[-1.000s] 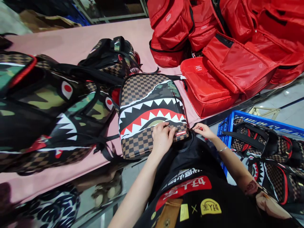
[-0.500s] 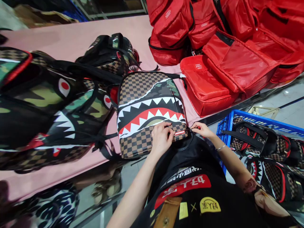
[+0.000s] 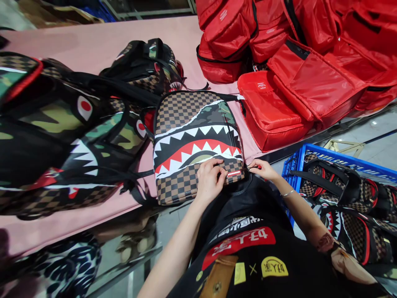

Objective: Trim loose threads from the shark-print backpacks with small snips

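A brown-and-black checked backpack (image 3: 176,109) with a printed shark mouth lies flat on the pink table, its near end against my body. My left hand (image 3: 210,179) is on its lower front with fingers bent, thumb and forefinger pinching close to a small red-and-white label (image 3: 234,173). At the backpack's near right corner, my right hand (image 3: 264,169) is closed in a pinch. Between its fingertips is a small dark thing with red on it; whether it is a zipper pull or a little tool I cannot tell.
Camouflage shark backpacks (image 3: 89,136) crowd the left, and another backpack (image 3: 145,68) lies behind. Red bags (image 3: 273,111) are piled at the right back on the pink table (image 3: 77,43). A blue crate (image 3: 356,155) of checked backpacks stands low at my right.
Both hands stay at nearly the same spots on the backpack. More of the red on the small thing in my right hand shows now. The view has shifted slightly.
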Motion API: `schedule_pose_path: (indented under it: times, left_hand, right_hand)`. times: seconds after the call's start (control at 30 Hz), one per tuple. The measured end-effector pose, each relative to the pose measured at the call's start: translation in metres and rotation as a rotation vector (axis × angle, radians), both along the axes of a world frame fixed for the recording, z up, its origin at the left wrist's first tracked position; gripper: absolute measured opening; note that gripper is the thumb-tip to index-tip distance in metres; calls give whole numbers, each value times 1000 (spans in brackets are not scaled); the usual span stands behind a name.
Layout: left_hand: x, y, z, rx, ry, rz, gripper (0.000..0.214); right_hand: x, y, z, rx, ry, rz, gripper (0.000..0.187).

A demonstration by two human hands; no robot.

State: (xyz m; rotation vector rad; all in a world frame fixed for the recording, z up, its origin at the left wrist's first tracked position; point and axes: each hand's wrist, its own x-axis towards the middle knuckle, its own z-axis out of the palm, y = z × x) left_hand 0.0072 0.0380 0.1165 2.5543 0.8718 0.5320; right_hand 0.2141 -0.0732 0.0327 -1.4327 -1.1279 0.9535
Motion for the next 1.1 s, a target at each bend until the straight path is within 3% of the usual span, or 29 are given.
schedule_pose_path:
  times: [0.23,0.53,0.93,1.1]
  left_hand:
    - [-2,-1,1,-16,-2,12,16]
    - [-2,0,1,-22,-2,4,17]
    - [-3,0,2,-38,-6,17,17]
    - [-3,-1,5,-48,-19,10,17]
  right_hand:
    - [-2,6,2,10,-92,29,15]
    - [4,-2,3,0,-4,21,16]
    - [-6,10,6,16,-80,60,17]
    - [-2,9,4,36,-13,58,19]
